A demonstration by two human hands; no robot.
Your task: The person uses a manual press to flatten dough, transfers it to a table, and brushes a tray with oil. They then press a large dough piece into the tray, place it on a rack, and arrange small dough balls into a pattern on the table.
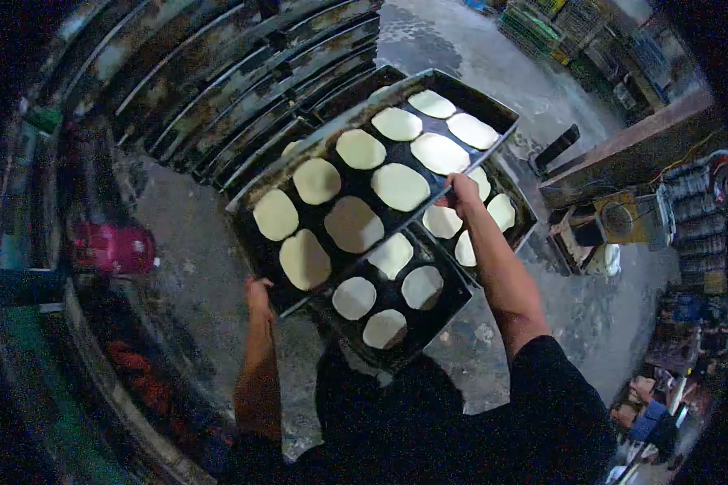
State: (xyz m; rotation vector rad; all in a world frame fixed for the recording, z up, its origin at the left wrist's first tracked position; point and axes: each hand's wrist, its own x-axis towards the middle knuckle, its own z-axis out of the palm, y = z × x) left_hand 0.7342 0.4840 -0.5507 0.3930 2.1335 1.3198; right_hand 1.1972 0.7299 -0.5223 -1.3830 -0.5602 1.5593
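Both my hands hold a dark rectangular baking tray (370, 198), tilted, with pale flat dough rounds (400, 187) spread over it in two rows. My left hand (259, 297) is closed on its near left corner; the fingers under it are partly hidden. Along the near long edge, my right hand (462, 194) grips the rim. Beneath this tray lie more dark trays (429, 323) with dough rounds (385, 329) on them, partly covered by the one I hold.
Dark trays stacked in tall piles (243, 77) stand at the upper left. A pink container (115, 247) is at the left. At right are a wooden beam (631, 141) and a small stand (574, 234). Another person (651, 416) is at the lower right. Crates (534, 32) lie at the back.
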